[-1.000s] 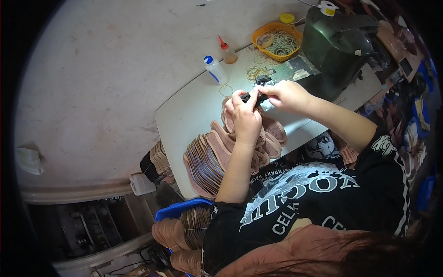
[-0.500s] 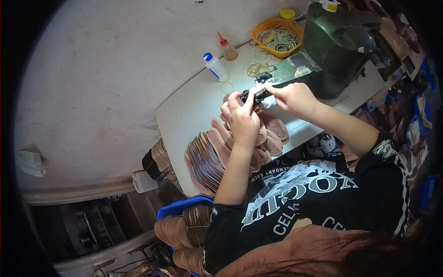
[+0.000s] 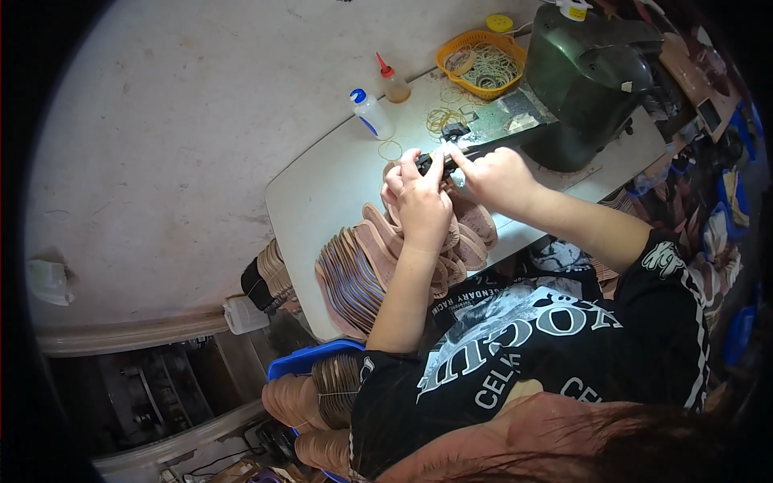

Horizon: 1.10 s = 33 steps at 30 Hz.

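— Both hands meet over the table (image 3: 322, 193): the left hand (image 3: 423, 205) pinches one end of a small black piece (image 3: 427, 163), fingers curled tight.
— And since a moment ago?
— They've shifted slightly toward the sewing machine (image 3: 592, 76); the right hand (image 3: 499, 177) now nips the other end. Tan insoles (image 3: 354, 278) lie fanned just beneath, so the fiddling looks ongoing.

Both hands (image 3: 455, 181) nearer the sewing machine (image 3: 592, 76)
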Tool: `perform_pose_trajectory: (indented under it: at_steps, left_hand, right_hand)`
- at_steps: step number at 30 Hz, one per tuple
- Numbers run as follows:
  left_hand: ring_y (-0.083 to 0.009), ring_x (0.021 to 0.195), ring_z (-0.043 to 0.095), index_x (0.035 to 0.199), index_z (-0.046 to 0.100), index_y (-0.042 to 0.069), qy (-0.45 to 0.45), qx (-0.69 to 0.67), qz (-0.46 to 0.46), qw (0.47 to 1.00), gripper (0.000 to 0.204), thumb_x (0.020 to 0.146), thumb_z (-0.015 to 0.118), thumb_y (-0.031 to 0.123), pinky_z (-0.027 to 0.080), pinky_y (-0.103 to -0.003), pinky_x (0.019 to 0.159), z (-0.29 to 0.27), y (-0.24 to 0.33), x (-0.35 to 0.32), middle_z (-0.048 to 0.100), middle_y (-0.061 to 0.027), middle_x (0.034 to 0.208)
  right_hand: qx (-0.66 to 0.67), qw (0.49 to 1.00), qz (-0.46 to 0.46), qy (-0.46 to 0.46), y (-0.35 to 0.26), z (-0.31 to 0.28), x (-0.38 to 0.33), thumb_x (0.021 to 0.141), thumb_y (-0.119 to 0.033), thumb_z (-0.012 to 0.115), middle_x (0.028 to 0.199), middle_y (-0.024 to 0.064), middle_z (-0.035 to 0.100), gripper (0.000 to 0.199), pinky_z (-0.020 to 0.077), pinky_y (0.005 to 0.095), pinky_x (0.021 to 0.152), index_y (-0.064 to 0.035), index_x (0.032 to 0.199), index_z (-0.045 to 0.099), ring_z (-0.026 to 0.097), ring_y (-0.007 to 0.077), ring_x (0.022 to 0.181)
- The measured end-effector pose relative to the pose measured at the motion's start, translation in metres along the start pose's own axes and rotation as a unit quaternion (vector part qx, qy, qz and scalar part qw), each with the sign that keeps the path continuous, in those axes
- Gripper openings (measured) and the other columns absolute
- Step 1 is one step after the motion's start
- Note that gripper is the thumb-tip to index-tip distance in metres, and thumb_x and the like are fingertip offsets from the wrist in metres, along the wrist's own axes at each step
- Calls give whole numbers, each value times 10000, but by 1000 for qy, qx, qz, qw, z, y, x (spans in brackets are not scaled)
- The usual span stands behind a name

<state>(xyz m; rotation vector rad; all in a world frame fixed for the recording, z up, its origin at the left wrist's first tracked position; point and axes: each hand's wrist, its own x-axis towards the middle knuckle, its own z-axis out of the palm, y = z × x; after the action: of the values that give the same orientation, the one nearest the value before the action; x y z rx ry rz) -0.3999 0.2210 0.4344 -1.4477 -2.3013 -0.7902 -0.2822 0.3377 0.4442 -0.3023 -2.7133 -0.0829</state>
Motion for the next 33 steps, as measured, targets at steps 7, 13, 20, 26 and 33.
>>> perform_pose_trajectory:
  at_steps: [7,13,20,26,33]
  left_hand:
    - [-318,1138,410,1192,674,207,-5,-3,-18,1000,541,702,566,8,275,-445,1008,1,3,3,466,-93,1330]
    - [-297,1147,410,1204,654,128,9,4,-1,1000,505,711,581,45,263,-442,983,10,-1,-6,485,-100,1297]
    - [-285,1141,408,1249,591,116,-18,-33,24,999,536,717,590,54,263,-444,944,0,6,1,502,-118,1245]
    - [-267,1162,375,1269,563,146,-66,-65,17,996,546,733,579,42,253,-444,956,-9,-1,6,469,-93,1305]
    - [-283,1163,383,1279,605,185,-95,-46,38,994,626,677,643,18,258,-445,952,-6,-5,7,437,-82,1310]
  right_hand:
    - [1,1000,-10,7,6,-26,26,740,-131,627,661,43,632,341,503,315,592,-19,1062,617,654,194,630]
    - [-112,983,-27,145,79,-42,135,754,-90,582,772,132,639,57,529,381,669,-60,798,603,657,296,766]
    - [-205,935,127,-259,160,44,192,840,-107,601,1038,174,697,219,557,413,780,-40,1012,720,681,323,960]
    - [-201,915,63,-344,175,86,195,879,-136,590,1156,152,662,265,508,415,883,-41,1105,691,638,324,1055]
    - [-169,880,100,-432,173,96,211,890,-116,564,1183,157,645,298,514,424,884,-35,1161,657,623,326,1086]
